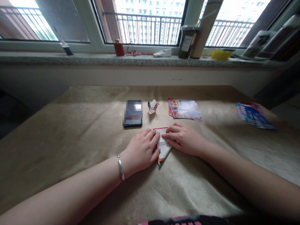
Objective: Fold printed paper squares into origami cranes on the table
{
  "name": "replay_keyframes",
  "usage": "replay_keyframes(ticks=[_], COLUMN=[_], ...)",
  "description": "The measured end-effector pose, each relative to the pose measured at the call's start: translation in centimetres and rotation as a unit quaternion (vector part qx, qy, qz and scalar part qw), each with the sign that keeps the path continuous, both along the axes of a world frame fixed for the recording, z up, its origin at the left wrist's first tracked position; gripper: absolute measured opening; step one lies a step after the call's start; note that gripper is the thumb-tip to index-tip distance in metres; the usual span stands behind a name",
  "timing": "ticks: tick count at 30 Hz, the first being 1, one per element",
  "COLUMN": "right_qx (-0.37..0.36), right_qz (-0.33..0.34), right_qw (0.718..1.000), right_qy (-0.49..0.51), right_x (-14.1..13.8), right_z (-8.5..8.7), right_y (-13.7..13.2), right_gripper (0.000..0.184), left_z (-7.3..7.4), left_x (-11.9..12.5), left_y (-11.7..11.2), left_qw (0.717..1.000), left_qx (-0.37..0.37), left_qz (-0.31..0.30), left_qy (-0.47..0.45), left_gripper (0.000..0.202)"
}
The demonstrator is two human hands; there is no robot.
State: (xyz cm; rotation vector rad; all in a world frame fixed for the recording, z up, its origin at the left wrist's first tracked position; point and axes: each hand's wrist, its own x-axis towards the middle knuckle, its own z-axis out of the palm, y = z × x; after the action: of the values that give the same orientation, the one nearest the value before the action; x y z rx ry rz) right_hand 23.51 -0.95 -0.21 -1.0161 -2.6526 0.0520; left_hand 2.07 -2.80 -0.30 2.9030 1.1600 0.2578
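Starting left of centre, a smartphone [133,114] lies on the cloth-covered table [58,140], its screen blurred out. Below it comes the left hand [142,148] — palm down, fingers loosely bent and close together, thumb apart, tips pressing the paper's left edge rather than gripping it. Just right of the phone, upper centre, sits a small origami figure [153,107], its points standing up; that one looks complete.

And here, mid-frame between the hands, is the folded paper [163,152]: flat, narrowing to a point toward the bottom. Some folding is clearly done, and it looks partway — how many creases are left, I can't tell. On its right side, the right hand [185,139] has its fingers part-spread and gently bent, fingertips down on the sheet, no pinch visible.

Upper right of centre, a stack of printed flyers [186,109] lies apart, unfolded as far as shows; far right, more blue flyers [254,115].
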Motion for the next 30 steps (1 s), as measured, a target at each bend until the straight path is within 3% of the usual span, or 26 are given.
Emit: replay_keyframes(ticks=[10, 18, 21, 25, 30], right_qx=[-0.008, -0.002, -0.004, -0.010, -0.018], right_qz=[0.000, 0.002, 0.005, 0.011, 0.014], right_qw=[1.000, 1.000, 1.000, 1.000, 1.000], right_qy=[0.029, 0.023, 0.018, 0.017, 0.021], right_x=[2.0, 1.9, 1.7, 1.7, 1.8], right_z=[0.3, 0.2, 0.2, 0.1, -0.2], right_y=[-2.4, -2.5, -2.6, -2.6, -2.4], right_gripper=[0.022, 0.021, 0.022, 0.022, 0.018], left_z=[-0.3, 1.0, 0.6, -0.4, -0.6], left_x=[0.8, 1.7, 1.9, 1.8, 1.5], left_y=[-0.6, -1.1, -1.3, -1.5, -1.5], left_qw=[1.000, 1.000, 0.999, 0.998, 0.997], left_qx=[0.007, -0.005, 0.004, 0.003, -0.022], left_qz=[-0.014, -0.008, -0.033, -0.032, -0.043], left_qy=[-0.011, 0.014, -0.008, -0.051, -0.059], left_gripper=[0.042, 0.040, 0.030, 0.032, 0.033])
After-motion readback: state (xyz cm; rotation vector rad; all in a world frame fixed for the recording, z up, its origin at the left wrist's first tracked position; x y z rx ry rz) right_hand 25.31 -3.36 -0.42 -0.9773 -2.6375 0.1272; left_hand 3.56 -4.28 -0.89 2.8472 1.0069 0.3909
